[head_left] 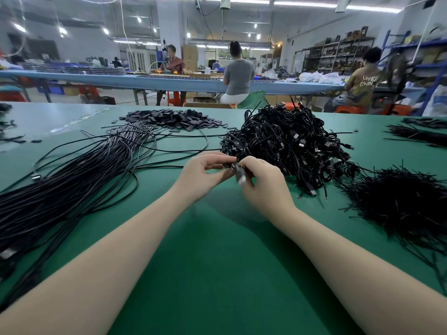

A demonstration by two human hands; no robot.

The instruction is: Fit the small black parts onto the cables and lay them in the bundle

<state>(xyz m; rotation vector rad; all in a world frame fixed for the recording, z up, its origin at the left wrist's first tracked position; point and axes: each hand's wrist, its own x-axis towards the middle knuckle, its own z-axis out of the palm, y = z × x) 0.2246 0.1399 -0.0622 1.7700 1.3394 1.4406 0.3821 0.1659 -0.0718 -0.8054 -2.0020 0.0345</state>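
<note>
A: Far left first. What lies there?

B: The bundle (pixel 72 180) of long black cables, laid out straight on the green table (pixel 217 250). Long axis runs from near left to far centre, fanning at the far end. A few loose strands curl off to its right.

A: Beyond it?

B: A heap of small black parts (pixel 169 118), flat short pieces, at the far centre of the table, just past the bundle's far end.

A: The hands?

B: Both meet at centre, above the table. Left hand (pixel 205 171) has fingers curled, thumb and fingertips pinching a cable end (pixel 238 172). Right hand (pixel 262 180) pinches the same end from the other side, fingers curled round it. The piece is blurred; it seems to point down and toward the near edge, pale tip lowest. Cannot tell whether a black part is on it.

A: To the right?

B: A tangled pile of cables (pixel 290 143) with plugs, just behind the hands. Further right, near, a bristly pile of thin black ties (pixel 399 204). More black strands (pixel 420 134) at far right.
</note>
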